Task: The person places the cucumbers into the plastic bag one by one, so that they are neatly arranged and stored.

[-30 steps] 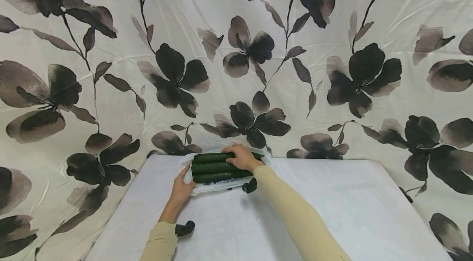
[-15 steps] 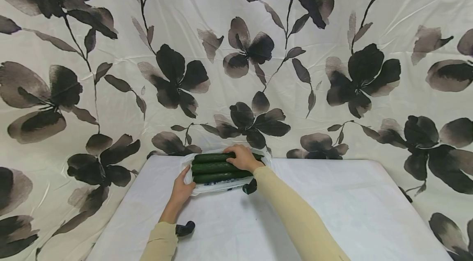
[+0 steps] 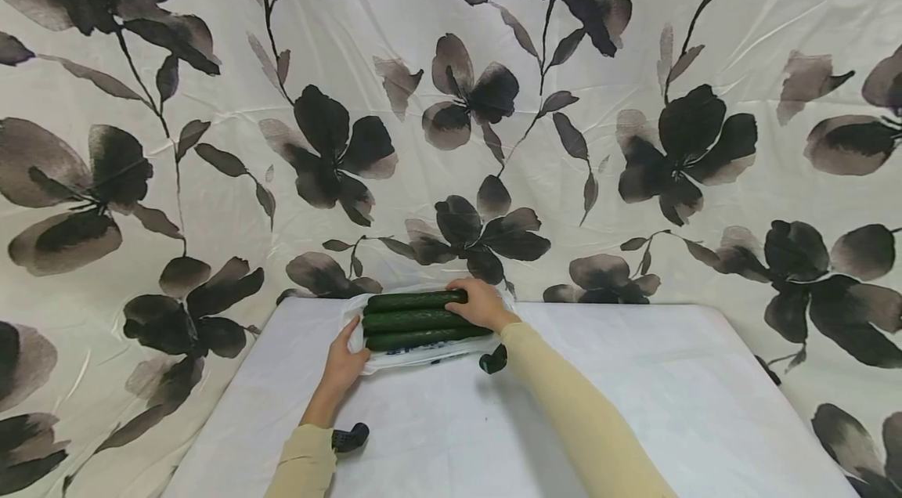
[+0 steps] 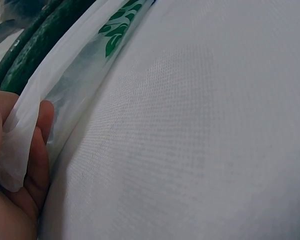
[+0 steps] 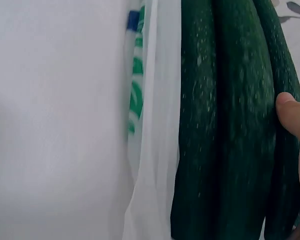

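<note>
Three long dark green cucumbers (image 3: 416,319) lie side by side in a thin white plastic bag (image 3: 416,358) at the table's far edge. At the bag's left end, my left hand (image 3: 341,363) pinches the plastic between thumb and fingers; the left wrist view shows a fold of the bag (image 4: 21,145) in that grip. My right hand (image 3: 485,305) reaches over the right end of the farthest cucumber (image 5: 285,165) and grips it, fingers beyond it and thumb on its near side. That hand hides the cucumber's right end. Most of the right fingers are out of the right wrist view.
A white cloth covers the table (image 3: 634,388). Right behind its far edge hangs a floral curtain (image 3: 451,169). Black wrist devices (image 3: 351,438) sit by both sleeves. Green and blue print marks the bag's near side.
My right hand has slid a little to the right along the farthest cucumber, showing more of it. My left hand keeps its place at the bag, and the cucumbers look unmoved.
</note>
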A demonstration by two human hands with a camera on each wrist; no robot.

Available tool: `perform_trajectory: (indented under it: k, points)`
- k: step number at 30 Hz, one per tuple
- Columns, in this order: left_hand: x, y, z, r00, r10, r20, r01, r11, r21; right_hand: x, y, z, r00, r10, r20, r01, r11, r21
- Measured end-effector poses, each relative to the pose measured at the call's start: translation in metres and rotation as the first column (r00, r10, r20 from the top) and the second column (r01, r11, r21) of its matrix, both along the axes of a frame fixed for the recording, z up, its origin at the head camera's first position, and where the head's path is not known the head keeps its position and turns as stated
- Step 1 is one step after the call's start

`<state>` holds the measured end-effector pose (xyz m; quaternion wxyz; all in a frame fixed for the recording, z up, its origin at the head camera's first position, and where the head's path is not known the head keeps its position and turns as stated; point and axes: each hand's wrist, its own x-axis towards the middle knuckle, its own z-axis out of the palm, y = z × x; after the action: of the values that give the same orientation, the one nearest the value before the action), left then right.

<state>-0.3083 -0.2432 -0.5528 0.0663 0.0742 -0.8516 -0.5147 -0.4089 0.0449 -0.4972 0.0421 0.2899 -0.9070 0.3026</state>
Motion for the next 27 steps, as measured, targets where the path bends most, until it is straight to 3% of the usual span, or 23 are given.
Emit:
perform_trajectory:
  k: [11,17,24,27]
  points:
    - [-0.007,0.007,-0.007,1.000,-0.023,0.004,0.023,1.000,-0.002,0.003,0.043,-0.013,0.996,-0.087,-0.014,0.087,0.996,-0.012]
    - [-0.011,0.005,-0.005,1.000,-0.025,-0.008,0.025,1.000,-0.007,0.001,0.062,-0.016,0.992,-0.106,-0.067,0.103,0.993,-0.049]
    - [-0.006,-0.004,-0.005,0.999,-0.029,-0.019,0.030,0.999,0.027,0.008,0.079,-0.020,0.988,-0.148,0.038,0.151,0.986,-0.074]
    - [-0.006,-0.007,-0.004,0.999,-0.026,-0.025,0.027,0.999,0.033,0.010,0.087,-0.022,0.984,-0.175,0.036,0.177,0.981,-0.075]
